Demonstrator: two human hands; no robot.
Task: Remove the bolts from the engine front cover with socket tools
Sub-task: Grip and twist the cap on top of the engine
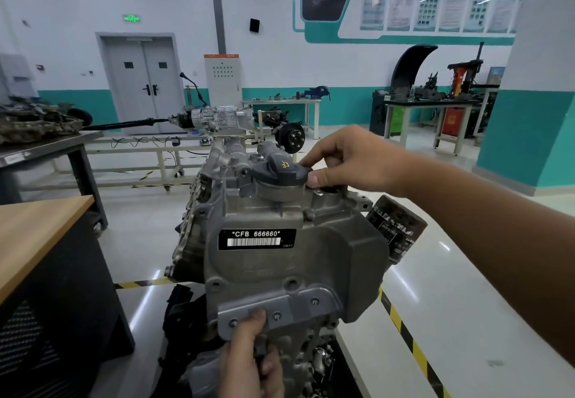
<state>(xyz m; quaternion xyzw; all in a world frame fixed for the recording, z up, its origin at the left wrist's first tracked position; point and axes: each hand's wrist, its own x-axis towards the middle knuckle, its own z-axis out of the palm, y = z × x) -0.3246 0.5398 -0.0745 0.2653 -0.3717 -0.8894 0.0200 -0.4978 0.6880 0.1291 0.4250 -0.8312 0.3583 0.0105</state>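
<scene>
The grey engine front cover (326, 248) faces me in the centre of the head view, with a black label reading CFB 666660. My left hand (252, 357) grips the cover's lower flange (273, 307), thumb on its face between empty bolt holes. My right hand (345, 158) reaches in from the right and holds the cover's top edge beside the black oil filler cap (277, 170), thumb touching the cap's rim. No socket tool or loose bolt is in view.
A black oil filter (396, 226) sticks out on the engine's right. A wood-topped bench (34, 232) stands close on the left. Yellow-black floor tape (410, 341) runs at the right. A gearbox display stand (214, 117) and tables sit farther back.
</scene>
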